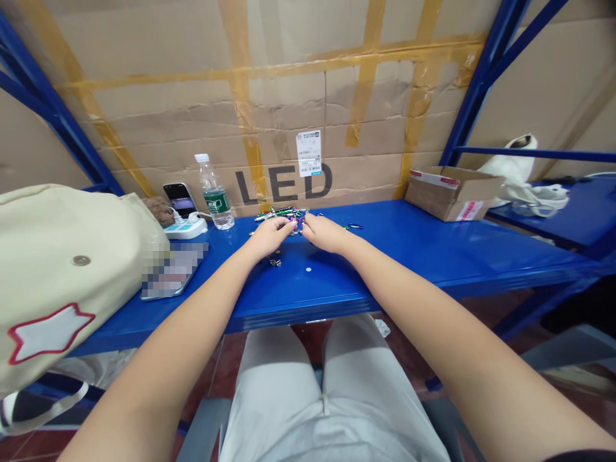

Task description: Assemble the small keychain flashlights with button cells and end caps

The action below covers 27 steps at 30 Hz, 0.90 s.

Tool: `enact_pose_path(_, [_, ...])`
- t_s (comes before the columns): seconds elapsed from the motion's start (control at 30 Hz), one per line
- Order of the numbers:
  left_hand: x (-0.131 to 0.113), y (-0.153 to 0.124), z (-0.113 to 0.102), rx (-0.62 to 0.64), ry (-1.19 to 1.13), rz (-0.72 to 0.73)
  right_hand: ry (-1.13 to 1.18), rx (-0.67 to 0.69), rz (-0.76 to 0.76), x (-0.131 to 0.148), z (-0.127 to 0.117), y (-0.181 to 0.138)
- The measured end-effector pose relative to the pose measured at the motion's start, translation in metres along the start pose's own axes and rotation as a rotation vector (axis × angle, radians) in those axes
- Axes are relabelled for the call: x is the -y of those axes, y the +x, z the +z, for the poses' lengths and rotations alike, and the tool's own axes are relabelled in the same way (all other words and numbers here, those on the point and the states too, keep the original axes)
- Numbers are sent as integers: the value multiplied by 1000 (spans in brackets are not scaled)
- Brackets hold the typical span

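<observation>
- Head view: work with left hand point(270, 237) and right hand point(328, 233) close together over the blue table point(414, 250), fingertips meeting around a small purple piece point(299, 225).
- Left thumb and fingers together at one side of it, right fingers curled in from the other — cannot tell whether clamped on it or only touching, being so small and half covered.
- For good handling, best to steady it with one hand and make only slight moves with the other, keeping fingertips clear of the spot being worked.
- Take care not to sweep away the loose metal bits point(274, 262) near the left wrist, or to push into the pile point(282, 213) just behind the hands.
- Now for looks: purple and shiny, between both hands near the middle of the table — exact shape impossible to make out.
- In the pile, green and silvery gleams, lying crisscross; just beyond the right hand, a blue piece point(355, 226), flat on the table.
- Well apart, a water bottle point(216, 200) to the left and a cardboard box point(447, 192) to the right.
</observation>
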<state>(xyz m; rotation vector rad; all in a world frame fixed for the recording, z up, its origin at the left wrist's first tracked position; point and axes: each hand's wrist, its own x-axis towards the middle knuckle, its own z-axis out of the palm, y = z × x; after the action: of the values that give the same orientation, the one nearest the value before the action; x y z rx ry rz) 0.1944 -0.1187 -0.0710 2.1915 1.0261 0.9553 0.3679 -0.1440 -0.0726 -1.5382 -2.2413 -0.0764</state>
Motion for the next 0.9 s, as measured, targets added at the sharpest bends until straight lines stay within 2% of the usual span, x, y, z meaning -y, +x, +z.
enact_pose_path(0.1, [-2,-2,-5,-12,154,131,114,-34,34,-8,2,3])
enact_pose_path(0.27, [-2,-3,-4,27,222,204,246,-70,-33,-11,11,5])
enact_pose_path(0.43, [1,-4,-1,9,234,228,242,-47,-78,-11,14,5])
enact_pose_path(0.7, [-2,-4,-3,-60,278,227,256,50,-59,-5,9,0])
enact_pose_path(0.9, [-2,-2,-7,-1,293,218,343,93,-30,-3,1,-2])
